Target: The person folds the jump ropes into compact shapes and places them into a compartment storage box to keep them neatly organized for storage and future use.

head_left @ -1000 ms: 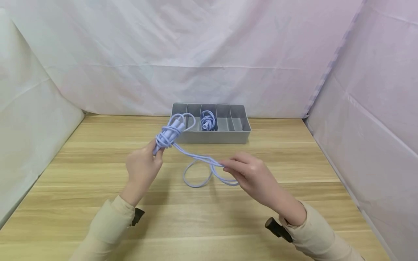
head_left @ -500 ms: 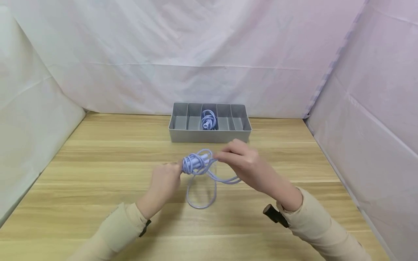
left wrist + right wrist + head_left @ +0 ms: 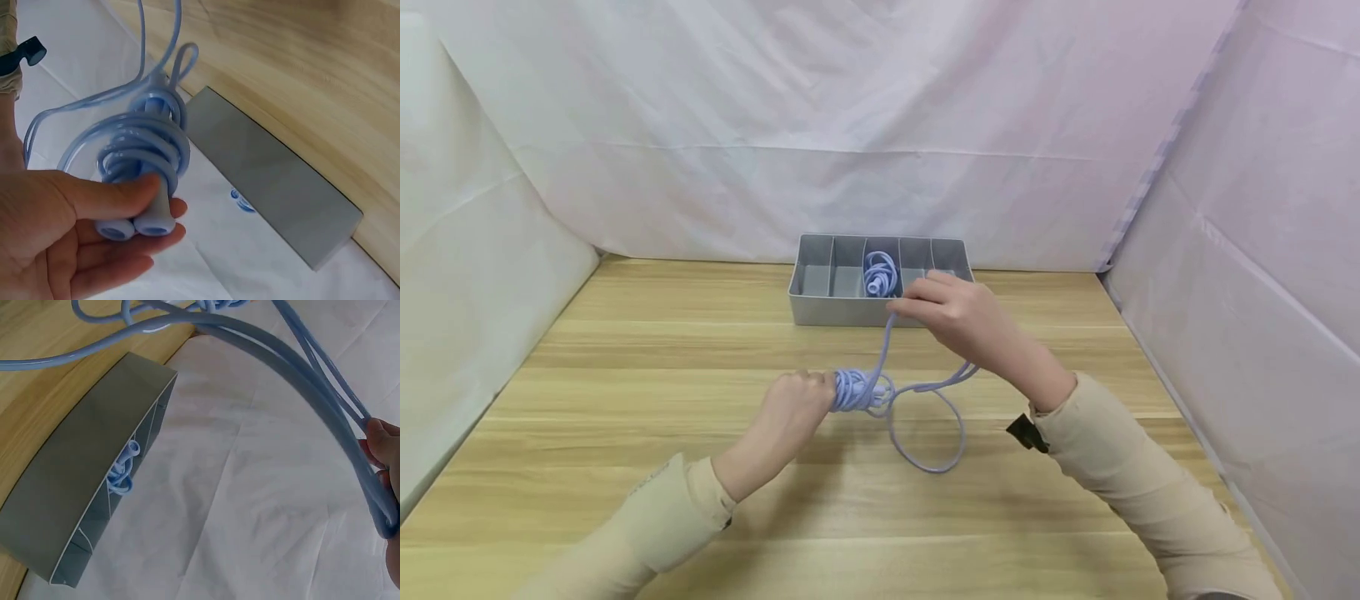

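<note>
My left hand (image 3: 790, 421) grips a light-blue jump rope (image 3: 853, 390) over the middle of the table. In the left wrist view, its two tubular handles (image 3: 161, 209) lie side by side between thumb and fingers, hollow ends outward, with several turns of cord (image 3: 134, 150) wound round them. Up and to the right, my right hand (image 3: 958, 321) pinches the doubled cord and draws it taut from the bundle. More cord passes behind this hand. A loose loop (image 3: 961, 437) hangs below it. In the right wrist view, the cord bends round by the fingers (image 3: 377, 440).
A grey divided tray (image 3: 827, 312) stands at the back of the wooden table (image 3: 662, 333). Another coiled blue jump rope (image 3: 881, 275) lies in its middle compartment. My right hand overlaps the tray's right part in the head view. White cloth (image 3: 760, 167) hangs behind and along both sides.
My left hand has moved right and turned its bundle sideways. My right hand has risen toward the tray, carrying the cord up and away from the bundle. The loose loop has shifted right.
</note>
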`<state>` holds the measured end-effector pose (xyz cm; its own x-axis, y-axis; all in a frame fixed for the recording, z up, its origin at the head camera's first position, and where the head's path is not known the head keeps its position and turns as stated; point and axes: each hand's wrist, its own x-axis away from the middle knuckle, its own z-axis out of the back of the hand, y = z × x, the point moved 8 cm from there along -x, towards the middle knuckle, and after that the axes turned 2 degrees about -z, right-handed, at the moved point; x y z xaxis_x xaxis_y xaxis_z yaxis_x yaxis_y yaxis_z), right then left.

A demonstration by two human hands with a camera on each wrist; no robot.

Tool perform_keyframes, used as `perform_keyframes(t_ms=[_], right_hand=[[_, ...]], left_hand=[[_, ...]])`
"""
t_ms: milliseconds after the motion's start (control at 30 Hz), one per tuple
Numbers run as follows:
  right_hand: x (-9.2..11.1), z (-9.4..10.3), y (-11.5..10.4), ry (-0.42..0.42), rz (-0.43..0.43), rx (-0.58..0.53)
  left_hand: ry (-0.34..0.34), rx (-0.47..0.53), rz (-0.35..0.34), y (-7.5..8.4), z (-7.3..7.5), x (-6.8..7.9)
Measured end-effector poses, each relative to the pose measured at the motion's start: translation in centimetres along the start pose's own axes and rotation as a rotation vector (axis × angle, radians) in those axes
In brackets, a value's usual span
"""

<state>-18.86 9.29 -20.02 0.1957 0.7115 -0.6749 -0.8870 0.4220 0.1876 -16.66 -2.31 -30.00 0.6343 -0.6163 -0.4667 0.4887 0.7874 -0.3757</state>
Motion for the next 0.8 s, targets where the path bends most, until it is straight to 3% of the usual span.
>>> perform_keyframes(t_ms=[167,333,567,800], right_hand=[[0.2,-0.7,1.4,0.016,-0.010,0.034],[1.5,-1.6,3.4,0.008,-0.046,0.064],[2.5,-2.9,4.2,-0.034,-0.075,0.016],[2.0,-3.8,3.0,-0.071,-0.067,-0.057]], left_hand=[[-0.011,0.059,-0.091,0.0,-0.1,-0.2],[-0.020,0.124,-0.109,-0.3,-0.1,-0.4],[-0.126,0.183,-0.219,1.6,0.1,-0.6],[-0.210,0.429,-0.318,3.0,0.2,-0.4]])
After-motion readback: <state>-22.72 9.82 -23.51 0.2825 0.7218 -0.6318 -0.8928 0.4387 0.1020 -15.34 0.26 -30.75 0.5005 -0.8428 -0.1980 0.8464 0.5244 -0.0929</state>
